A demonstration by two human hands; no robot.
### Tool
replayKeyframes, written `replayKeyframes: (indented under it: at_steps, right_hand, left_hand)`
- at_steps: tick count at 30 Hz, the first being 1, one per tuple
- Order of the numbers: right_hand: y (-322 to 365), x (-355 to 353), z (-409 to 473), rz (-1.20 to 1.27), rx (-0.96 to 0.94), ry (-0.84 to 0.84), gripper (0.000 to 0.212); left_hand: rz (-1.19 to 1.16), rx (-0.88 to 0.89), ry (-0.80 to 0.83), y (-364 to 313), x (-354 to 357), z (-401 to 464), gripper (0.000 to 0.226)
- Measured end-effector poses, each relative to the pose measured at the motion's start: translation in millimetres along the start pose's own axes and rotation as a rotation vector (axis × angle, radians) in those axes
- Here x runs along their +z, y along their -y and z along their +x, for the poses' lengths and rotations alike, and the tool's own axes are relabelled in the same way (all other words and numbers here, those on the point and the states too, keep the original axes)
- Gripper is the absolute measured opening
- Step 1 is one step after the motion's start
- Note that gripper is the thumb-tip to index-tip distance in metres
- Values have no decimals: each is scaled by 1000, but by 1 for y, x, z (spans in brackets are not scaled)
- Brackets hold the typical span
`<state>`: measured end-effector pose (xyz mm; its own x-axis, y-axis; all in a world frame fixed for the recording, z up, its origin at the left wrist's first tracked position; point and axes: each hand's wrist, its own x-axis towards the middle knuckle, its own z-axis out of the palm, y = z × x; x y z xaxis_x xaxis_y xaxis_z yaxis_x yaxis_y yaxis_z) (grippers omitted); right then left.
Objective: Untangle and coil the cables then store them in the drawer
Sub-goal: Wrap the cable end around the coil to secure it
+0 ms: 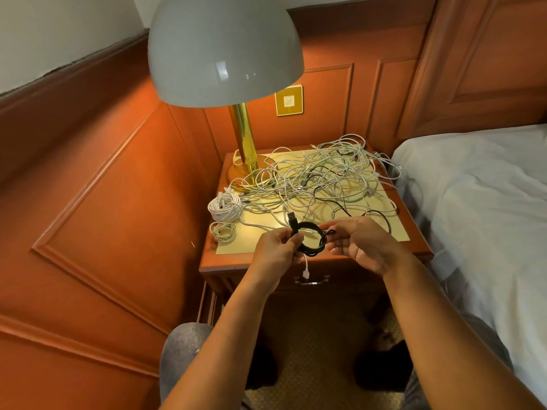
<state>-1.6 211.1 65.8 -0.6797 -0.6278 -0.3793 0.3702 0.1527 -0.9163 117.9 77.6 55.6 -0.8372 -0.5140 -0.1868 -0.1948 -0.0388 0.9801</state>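
- Head view, step in hand: coiling one black cable [310,239]; it is wound into a small ring held just in front of the lamp-side desk [396,232], above the front edge.
- Left hand [276,247] grips the left side of the ring, fingers curled round it; the plug end sticks up above the fist.
- Right hand [359,242] pinches the ring's right side at the other end, fingers bent round it.
- A short white cable end [305,266] hangs below the left hand; cannot tell if it is held or just trailing from the pile.
- Next move, my guess: tuck or wrap the loose end so the ring holds, then set it with the finished coils or into the drawer [312,281]; the drawer under the desk front looks closed, so it needs a free hand on the handle first.
- Counts: one black coil in hand; two white coils done, a big one [224,206] and a smaller one [222,230], both left of the tangle, in front of the lamp [245,143].
- One big tangle [316,179] right of the lamp base, mostly white with a few black and pale green strands; number of cables in it cannot be counted.
- One lamp, one drawer handle, one wall switch [289,100] behind the lamp, a bed [488,187] right of the desk.
- Most of the job is left.
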Motion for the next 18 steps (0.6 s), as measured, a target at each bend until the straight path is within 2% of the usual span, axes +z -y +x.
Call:
replayKeyframes:
  at_steps: [3, 7, 12, 18]
  right_hand:
    - [2, -4, 1, 6, 42, 85, 21]
    - [2, -6, 4, -57, 62, 113, 13]
    - [-3, -12, 9, -92, 69, 180, 15]
    - [-19, -10, 11, 143, 130, 247, 21]
  left_hand:
    - [53, 8, 11, 1, 1, 0, 12]
    - [117, 4, 39, 6, 4, 0, 12]
    - [140, -10, 15, 12, 5, 2, 11]
    - [178, -31, -7, 13, 3, 5, 12]
